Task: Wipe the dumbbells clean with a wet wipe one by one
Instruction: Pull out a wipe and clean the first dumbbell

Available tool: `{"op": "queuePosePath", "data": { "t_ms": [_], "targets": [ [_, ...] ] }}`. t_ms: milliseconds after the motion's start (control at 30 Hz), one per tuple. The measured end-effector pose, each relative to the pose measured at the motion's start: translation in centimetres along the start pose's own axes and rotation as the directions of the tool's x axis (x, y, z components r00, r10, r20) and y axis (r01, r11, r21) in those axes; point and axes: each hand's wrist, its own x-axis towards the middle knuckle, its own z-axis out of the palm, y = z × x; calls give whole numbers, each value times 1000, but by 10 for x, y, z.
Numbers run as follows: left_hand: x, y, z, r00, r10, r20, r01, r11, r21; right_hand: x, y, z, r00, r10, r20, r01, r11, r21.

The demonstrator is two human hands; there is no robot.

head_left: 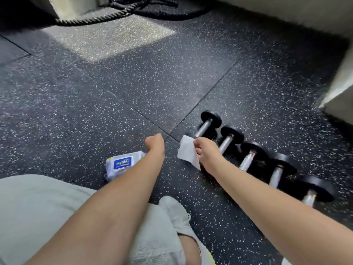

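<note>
A pack of wipes [122, 165] with a blue label lay on the speckled rubber floor [95, 115], just left of and below the left hand [154, 144], its right end hidden behind that wrist. The left hand hung above the floor with its back to the camera and its fingers folded out of sight beneath it. How tightly they were curled, and whether they held anything, could not be told.

Just right of it, a narrow gap apart, the white wet wipe [188, 153] hung unfolded. The fingers [197, 143] of the right hand [205, 152] pinched its upper right edge, thumb and forefinger closed on the sheet and the other fingers curled in. The wipe dangled to the left of and below those fingers, clear of the floor.

Beyond and to the right of the right hand, five dumbbells [247, 160] lay side by side on the floor in a row running away to the lower right, with black round heads and bright metal handles. The first dumbbell [204, 128] was the one nearest the pinching fingers, its near head hidden behind the wipe and the knuckles. Whether the wipe touched it could not be told. The right forearm crossed over the near ends of the others.
</note>
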Motion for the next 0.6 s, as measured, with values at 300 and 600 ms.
{"op": "queuePosePath", "data": {
  "t_ms": [300, 600],
  "targets": [
    [-207, 7, 112, 530, 143, 836, -446, 885, 132, -118, -76, -168, 887, -403, -224, 393, 915, -89],
    [-430, -24, 188, 133, 151, 980, -685, 728, -19, -307, -82, -330, 625, -584, -518, 567, 796, -213]
  ]
}}
